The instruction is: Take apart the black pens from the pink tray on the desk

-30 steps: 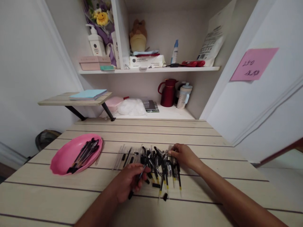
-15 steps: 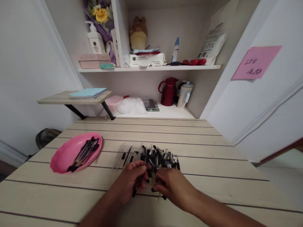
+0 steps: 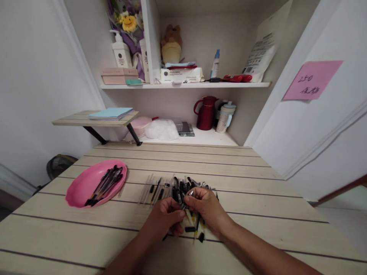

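Note:
My left hand is closed in a pinch at the near edge of a heap of pen parts. What its fingers hold is mostly hidden. Close beside it, my right hand pinches a small silvery pen tip between thumb and forefinger. Below the hands lie a black cap, another black cap and thin refills with yellowish ends. Clear pen barrels lie at the heap's left. Further left, a pink scalloped plate carries several black pens.
A small raised stand with blue paper stands at the back left. Behind the slatted table, shelves hold a red jug, a light cup and a white plastic bag.
My right hand has risen to the heap's near edge, and a silvery tip now shows in its fingers. The caps and refills beneath it are uncovered. The view has shifted slightly.

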`<state>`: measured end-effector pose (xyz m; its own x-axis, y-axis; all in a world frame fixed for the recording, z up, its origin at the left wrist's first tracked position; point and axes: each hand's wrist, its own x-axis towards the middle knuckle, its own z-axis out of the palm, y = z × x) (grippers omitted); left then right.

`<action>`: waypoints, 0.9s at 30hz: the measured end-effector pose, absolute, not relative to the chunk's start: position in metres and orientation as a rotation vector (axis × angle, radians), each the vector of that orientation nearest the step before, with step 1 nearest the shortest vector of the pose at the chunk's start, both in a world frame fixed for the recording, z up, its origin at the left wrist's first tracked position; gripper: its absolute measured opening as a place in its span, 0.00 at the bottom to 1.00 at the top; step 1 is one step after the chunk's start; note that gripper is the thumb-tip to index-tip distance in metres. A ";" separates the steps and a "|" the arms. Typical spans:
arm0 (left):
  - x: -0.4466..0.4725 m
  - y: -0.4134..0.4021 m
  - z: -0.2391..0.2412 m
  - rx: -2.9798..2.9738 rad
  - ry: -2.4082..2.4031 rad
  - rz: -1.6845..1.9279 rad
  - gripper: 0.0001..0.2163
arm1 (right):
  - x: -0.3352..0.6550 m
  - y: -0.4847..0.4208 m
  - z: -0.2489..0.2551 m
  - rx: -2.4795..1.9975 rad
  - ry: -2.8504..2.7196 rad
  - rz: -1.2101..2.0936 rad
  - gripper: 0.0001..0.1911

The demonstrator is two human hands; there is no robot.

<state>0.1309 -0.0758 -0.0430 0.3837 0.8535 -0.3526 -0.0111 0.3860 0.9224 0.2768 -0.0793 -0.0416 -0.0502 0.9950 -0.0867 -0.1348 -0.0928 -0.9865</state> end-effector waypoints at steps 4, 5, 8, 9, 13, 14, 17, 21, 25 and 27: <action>0.131 -0.074 -0.050 1.029 1.028 0.705 0.16 | 0.278 -0.079 -0.043 -1.177 -1.081 1.375 0.18; 0.132 -0.074 -0.051 1.043 1.041 0.726 0.16 | 0.279 -0.078 -0.043 -1.188 -1.063 1.371 0.17; 0.133 -0.075 -0.052 1.076 1.056 0.790 0.16 | 0.282 -0.076 -0.043 -1.177 -1.001 1.359 0.16; 0.133 -0.076 -0.051 1.067 1.040 0.782 0.16 | 0.283 -0.076 -0.042 -1.159 -0.994 1.358 0.16; 0.131 -0.080 -0.043 0.912 0.909 0.633 0.14 | 0.287 -0.075 -0.035 -1.042 -0.976 1.411 0.15; 0.132 -0.081 -0.042 0.887 0.885 0.614 0.14 | 0.288 -0.075 -0.033 -1.005 -0.961 1.446 0.16; 0.133 -0.080 -0.040 0.903 0.878 0.635 0.15 | 0.290 -0.072 -0.030 -0.996 -0.928 1.538 0.19; 0.135 -0.080 -0.040 0.950 0.903 0.628 0.15 | 0.294 -0.071 -0.030 -1.125 -0.953 1.483 0.16; 0.135 -0.080 -0.039 0.917 0.904 0.563 0.16 | 0.297 -0.073 -0.027 -0.913 -0.908 1.622 0.16; 0.136 -0.080 -0.039 0.939 0.924 0.575 0.16 | 0.298 -0.073 -0.028 -0.940 -0.893 1.655 0.16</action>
<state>0.1359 -0.0803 -0.0394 0.5026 0.7608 -0.4106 -0.0325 0.4913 0.8704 0.2983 -0.0725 -0.0277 -0.2056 0.9648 -0.1641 -0.3928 -0.2350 -0.8891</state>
